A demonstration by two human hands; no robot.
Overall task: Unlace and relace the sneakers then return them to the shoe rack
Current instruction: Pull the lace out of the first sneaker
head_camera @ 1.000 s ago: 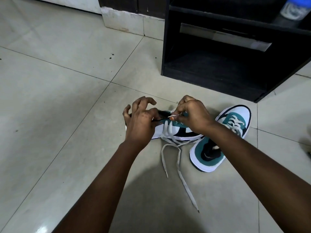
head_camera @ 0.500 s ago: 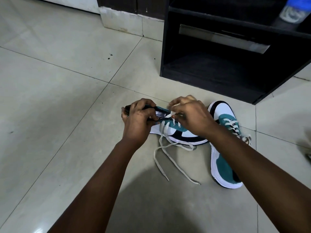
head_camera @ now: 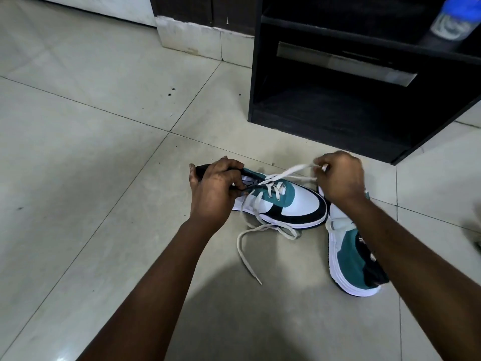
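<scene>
Item: teal, white and black sneaker [head_camera: 283, 201], on its side on the tiled floor [head_camera: 91, 152], mid-unlacing.

White shoelace [head_camera: 289, 171]: half a second ago I had it pinched down at the eyelets; now a length is drawn out taut, up and to the right, so I judge one more crossing is freed, with several rows still threaded. Its other end trails loose on the floor toward me. My right hand [head_camera: 338, 175] is raised beside the toe, fingers curled and pinched on the lace. My left hand [head_camera: 216, 188] is clamped round the heel and collar, steadying the shoe. Second sneaker [head_camera: 348, 259]: just beside the first, partly under my right forearm, laces hidden. Black shoe rack [head_camera: 364, 105]: beyond, near, bottom shelf bare.
</scene>
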